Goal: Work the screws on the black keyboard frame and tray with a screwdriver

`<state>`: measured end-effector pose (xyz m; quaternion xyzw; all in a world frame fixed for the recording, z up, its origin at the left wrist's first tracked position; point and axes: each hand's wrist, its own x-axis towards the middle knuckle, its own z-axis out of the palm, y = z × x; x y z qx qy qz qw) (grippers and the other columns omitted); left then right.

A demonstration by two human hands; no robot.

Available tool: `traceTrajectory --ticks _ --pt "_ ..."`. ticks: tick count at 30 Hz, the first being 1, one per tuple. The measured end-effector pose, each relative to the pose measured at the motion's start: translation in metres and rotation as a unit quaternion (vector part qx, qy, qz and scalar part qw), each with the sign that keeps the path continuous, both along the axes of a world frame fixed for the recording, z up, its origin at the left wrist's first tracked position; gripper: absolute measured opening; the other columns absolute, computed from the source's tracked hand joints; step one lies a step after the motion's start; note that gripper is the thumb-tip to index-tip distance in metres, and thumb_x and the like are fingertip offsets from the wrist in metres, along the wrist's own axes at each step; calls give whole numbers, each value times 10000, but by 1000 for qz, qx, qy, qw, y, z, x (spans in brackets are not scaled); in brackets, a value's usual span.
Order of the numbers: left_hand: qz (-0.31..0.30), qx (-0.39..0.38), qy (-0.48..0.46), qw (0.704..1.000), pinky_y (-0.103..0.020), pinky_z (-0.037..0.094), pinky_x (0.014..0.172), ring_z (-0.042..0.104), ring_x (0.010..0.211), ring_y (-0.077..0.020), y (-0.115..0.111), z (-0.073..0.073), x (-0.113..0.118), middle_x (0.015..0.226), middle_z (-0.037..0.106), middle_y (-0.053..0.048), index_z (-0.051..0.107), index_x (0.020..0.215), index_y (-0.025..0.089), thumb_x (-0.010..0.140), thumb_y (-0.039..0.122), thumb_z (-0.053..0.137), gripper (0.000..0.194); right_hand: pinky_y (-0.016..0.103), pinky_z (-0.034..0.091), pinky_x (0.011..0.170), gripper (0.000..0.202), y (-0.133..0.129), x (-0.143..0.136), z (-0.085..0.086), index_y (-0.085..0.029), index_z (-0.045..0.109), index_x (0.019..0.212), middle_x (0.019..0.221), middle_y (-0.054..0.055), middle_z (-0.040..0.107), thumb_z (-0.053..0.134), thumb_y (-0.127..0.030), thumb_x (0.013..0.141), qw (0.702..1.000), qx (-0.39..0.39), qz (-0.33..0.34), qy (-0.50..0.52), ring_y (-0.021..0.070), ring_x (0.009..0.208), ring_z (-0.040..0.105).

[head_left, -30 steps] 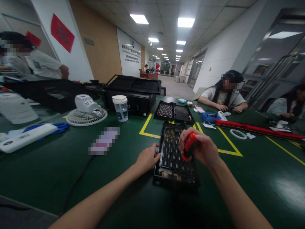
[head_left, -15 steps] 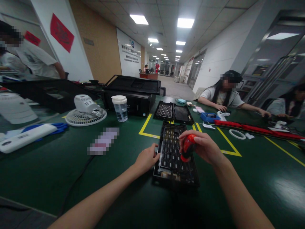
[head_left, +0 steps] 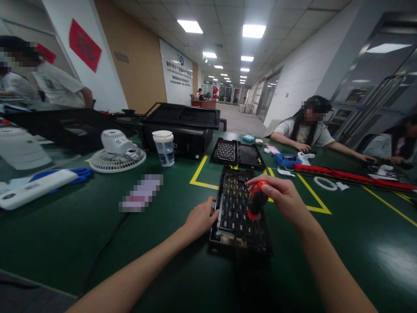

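Note:
A black tray-like case [head_left: 239, 237] with rows of dark rounded cells lies on the green table in front of me. My left hand [head_left: 202, 217] grips its left edge, thumb and fingers on the rim. In my right hand [head_left: 280, 195] is a red and black screwdriver [head_left: 258, 200], held upright over the right part of the case. Its lower tip is too dark to make out. Just behind the case, a second opened black case [head_left: 226, 151] shows similar cells in one half.
A lidded cup [head_left: 164, 150], a white fan [head_left: 117, 156] and a big black box [head_left: 182, 139] stand left and behind. To the right are a blue tray [head_left: 285, 161], a white ring [head_left: 325, 183] and a red strip [head_left: 345, 174]. People sit beyond.
My right hand and the screwdriver have shifted slightly to the right, and the screwdriver stands more upright. My left hand stays on the case edge. The person at far left has moved a little rightward.

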<state>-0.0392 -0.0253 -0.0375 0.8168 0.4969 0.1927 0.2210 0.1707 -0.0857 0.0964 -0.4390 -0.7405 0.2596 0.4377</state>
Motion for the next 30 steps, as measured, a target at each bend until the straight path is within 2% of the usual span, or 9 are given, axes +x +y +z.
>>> traceTrajectory --ticks 8,22,30 --pt "2 -8 -7 1000 -240 392 603 599 687 -164 -1 2 0 722 627 3 421 1118 224 835 357 406 313 247 421 595 221 -5 -7 6 -165 652 856 796 44 615 495 -317 824 999 21 -23 -25 160 720 558" --pt "7 -6 -1 1000 -241 381 604 603 706 -167 -2 2 1 734 634 -1 426 1118 222 832 340 417 310 218 407 508 226 -4 -9 1 -146 592 798 747 34 584 495 -350 807 999 18 -45 -18 125 620 528" --pt "9 -19 4 1000 -246 390 627 603 717 -166 -2 5 1 747 632 -4 423 1128 211 837 338 408 318 246 436 574 202 -2 -11 0 -154 567 768 763 40 597 522 -347 800 998 46 -43 -16 153 689 556"
